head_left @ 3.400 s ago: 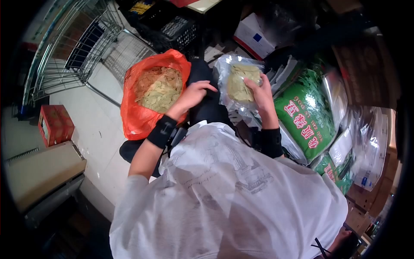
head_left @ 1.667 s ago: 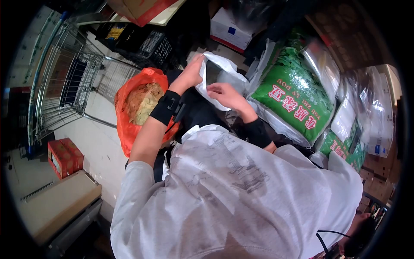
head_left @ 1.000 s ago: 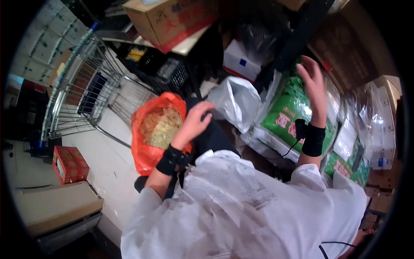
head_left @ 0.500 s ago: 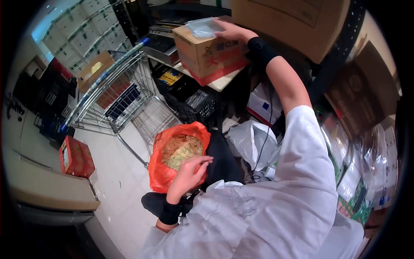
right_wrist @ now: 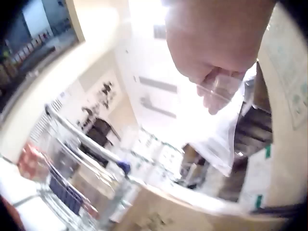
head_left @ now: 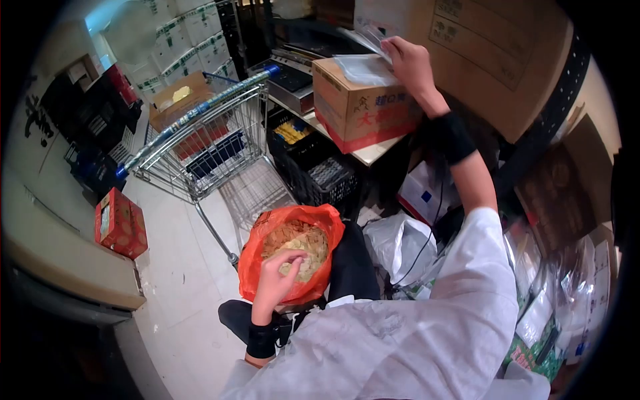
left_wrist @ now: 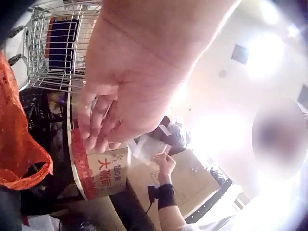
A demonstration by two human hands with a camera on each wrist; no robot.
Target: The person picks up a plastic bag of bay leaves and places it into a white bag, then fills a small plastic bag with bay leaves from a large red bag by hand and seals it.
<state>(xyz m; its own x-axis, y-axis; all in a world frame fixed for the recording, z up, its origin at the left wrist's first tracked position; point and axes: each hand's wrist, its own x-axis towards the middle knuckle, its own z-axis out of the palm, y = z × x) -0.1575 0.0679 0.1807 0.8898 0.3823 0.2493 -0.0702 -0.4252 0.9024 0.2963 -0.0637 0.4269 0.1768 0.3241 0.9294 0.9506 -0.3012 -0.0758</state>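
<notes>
My right hand (head_left: 412, 67) pinches a clear plastic bag (head_left: 371, 41) by its edge, above a cardboard box (head_left: 360, 110). More flat clear bags (head_left: 363, 70) lie on the box top. In the right wrist view the held bag (right_wrist: 219, 144) hangs from the fingertips. My left hand (head_left: 277, 277) hovers over an orange plastic bag (head_left: 252, 263), fingers loosely bent and holding nothing. Inside that bag are dry, flat flakes (head_left: 319, 248), brown and pale green. Beside my dark-clad knee stands a white plastic bag (head_left: 400, 247) with its mouth open.
A wire shopping cart (head_left: 200, 160) stands ahead to the left. Black crates (head_left: 323, 177) sit under the table holding the box. A large carton (head_left: 480, 60) is at the upper right, plastic packaging (head_left: 567, 287) at the right. A red box (head_left: 120, 223) sits on the floor.
My right hand left the white bag, swung over the green sacks to the cardboard box, and raised a clear bag there. My left hand let go of the white bag and moved over the orange one.
</notes>
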